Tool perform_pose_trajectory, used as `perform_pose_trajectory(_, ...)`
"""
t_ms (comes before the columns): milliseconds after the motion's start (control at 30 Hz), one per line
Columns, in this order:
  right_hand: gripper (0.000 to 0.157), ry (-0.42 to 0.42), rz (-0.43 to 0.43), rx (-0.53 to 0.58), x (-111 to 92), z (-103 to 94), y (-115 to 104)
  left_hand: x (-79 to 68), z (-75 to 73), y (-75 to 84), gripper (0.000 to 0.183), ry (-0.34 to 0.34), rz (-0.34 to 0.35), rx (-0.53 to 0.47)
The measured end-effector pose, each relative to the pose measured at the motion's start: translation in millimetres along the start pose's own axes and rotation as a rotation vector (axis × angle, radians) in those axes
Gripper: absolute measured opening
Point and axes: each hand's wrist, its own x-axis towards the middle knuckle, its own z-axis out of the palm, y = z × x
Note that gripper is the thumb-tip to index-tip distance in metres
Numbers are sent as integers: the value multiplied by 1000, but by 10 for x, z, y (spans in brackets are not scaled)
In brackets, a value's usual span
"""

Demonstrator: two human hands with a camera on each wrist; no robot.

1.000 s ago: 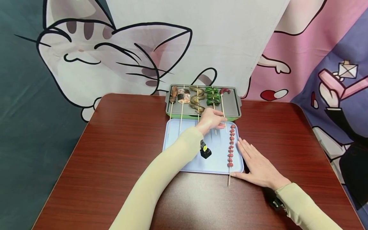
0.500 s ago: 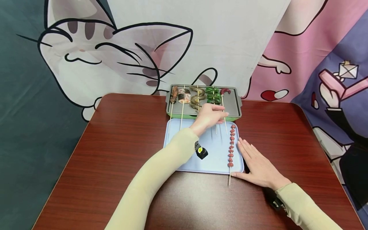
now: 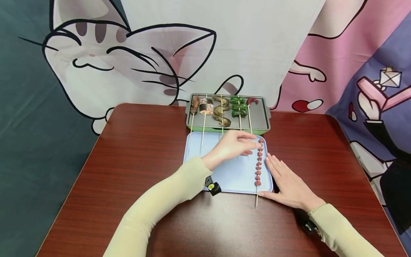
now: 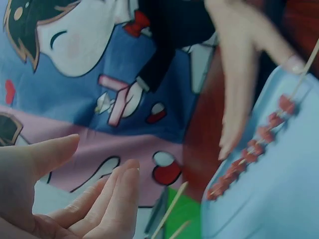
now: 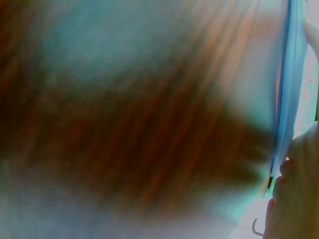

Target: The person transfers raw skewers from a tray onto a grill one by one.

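Observation:
My left hand (image 3: 236, 146) hovers over the light blue tray (image 3: 236, 180), fingertips near the upper end of a skewer (image 3: 258, 164) threaded with small red pieces. In the left wrist view the left hand's fingers (image 4: 122, 199) are spread from the thumb with nothing between them, apart from that skewer (image 4: 264, 133). My right hand (image 3: 290, 187) lies with straight fingers along the tray's right edge, its thumb by the bare stick. Behind the tray, a grey pan (image 3: 261, 119) bears skewers of shrimp (image 3: 222, 111), green pepper (image 3: 238, 107) and a dark red curled piece (image 3: 252, 101).
Two more skewers, a brown elongated piece (image 3: 194, 104) and a fish chunk (image 3: 206, 106), lie at the pan's left. Their sticks reach over the tray. The reddish-brown table (image 3: 141, 150) ends at a printed cloth (image 3: 257, 43). The right wrist view is mostly blurred.
My left hand has drawn back from the sticks at the pan's front edge toward the red skewer's top, uncovering the lowest shrimp. The right hand and skewers look unmoved.

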Motion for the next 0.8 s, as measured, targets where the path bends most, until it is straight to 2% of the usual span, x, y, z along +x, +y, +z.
perform_pose_trajectory(200, 114, 28, -21, -2, 2, 3, -1, -148, 133, -270, 45, -66, -67, -37)
perform_pose_trajectory(433, 114, 41, -26, -3, 0, 4, -1, -310, 292, -613, 44, -150, -129, -112)
perform_pose_trajectory(800, 115, 55, -33, -4, 2, 23, 8, -533, 340, -874, 40, -230, -223, -203)
